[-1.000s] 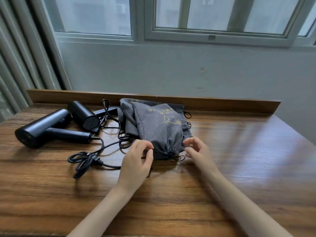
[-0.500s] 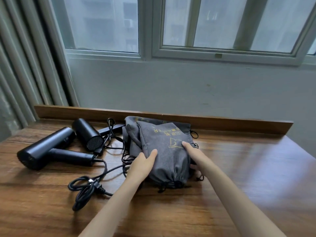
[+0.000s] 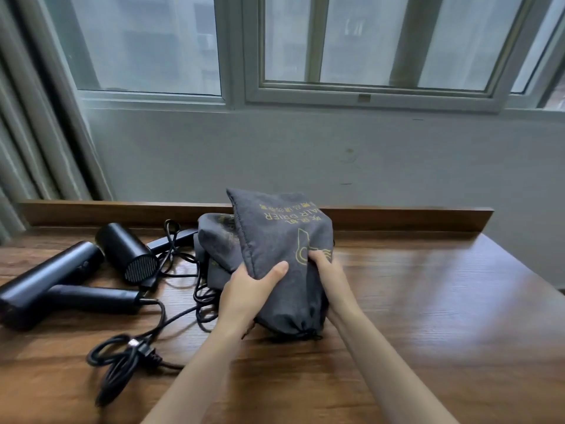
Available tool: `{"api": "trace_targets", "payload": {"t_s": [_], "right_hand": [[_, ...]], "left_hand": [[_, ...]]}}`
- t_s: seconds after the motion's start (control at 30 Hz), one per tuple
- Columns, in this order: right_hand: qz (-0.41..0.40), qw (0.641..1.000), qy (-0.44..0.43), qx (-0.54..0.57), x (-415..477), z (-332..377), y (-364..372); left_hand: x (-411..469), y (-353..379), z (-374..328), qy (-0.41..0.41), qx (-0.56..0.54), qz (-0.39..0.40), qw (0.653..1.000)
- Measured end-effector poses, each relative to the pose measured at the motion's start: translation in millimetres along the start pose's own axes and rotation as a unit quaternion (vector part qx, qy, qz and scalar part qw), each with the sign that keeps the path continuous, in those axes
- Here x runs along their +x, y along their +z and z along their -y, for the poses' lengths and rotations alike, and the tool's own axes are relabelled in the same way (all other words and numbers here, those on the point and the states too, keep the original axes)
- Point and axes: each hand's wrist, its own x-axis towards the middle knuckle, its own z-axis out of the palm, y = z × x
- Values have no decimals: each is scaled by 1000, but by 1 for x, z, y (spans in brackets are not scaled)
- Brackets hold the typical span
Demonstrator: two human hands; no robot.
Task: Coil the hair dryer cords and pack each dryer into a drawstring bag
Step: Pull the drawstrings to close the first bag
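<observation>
One wooden desk (image 3: 428, 301) carries everything. On it is one dark grey fabric drawstring bag with yellow print (image 3: 275, 240), stuffed full and cinched. Just behind and left of that printed bag lies at least one more plain grey fabric bag (image 3: 218, 243); whether the heap holds another is unclear. Left of the printed bag are two matte black plastic hair dryers: the far-left hair dryer (image 3: 52, 280) and the grille-ended hair dryer (image 3: 128, 255). One bundled black cord with a plug (image 3: 128, 353) lies left of it too.

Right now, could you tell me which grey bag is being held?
The front bag, printed HAIR DRIER, tilted up between the left hand and right hand; the other bag lies behind.
</observation>
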Motion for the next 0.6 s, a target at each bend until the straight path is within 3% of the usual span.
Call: {"api": "trace_targets", "payload": {"t_s": [0.13, 0.23, 0.4, 0.5, 0.6], "right_hand": [[107, 994, -10, -6, -16, 20, -23], [128, 991, -9, -23, -28, 27, -47], [1, 995, -72, -66, -47, 28, -85], [-100, 989, -81, -66, -58, 34, -115], [-145, 983, -99, -52, -66, 42, -150]], "left_hand": [[1, 8, -12, -3, -88, 25, 996], [-6, 26, -16, -48, -172, 59, 982], [-33, 72, -27, -141, -255, 145, 946], [-50, 107, -43, -170, -293, 215, 916], [-64, 143, -58, -173, -319, 275, 890]]}}
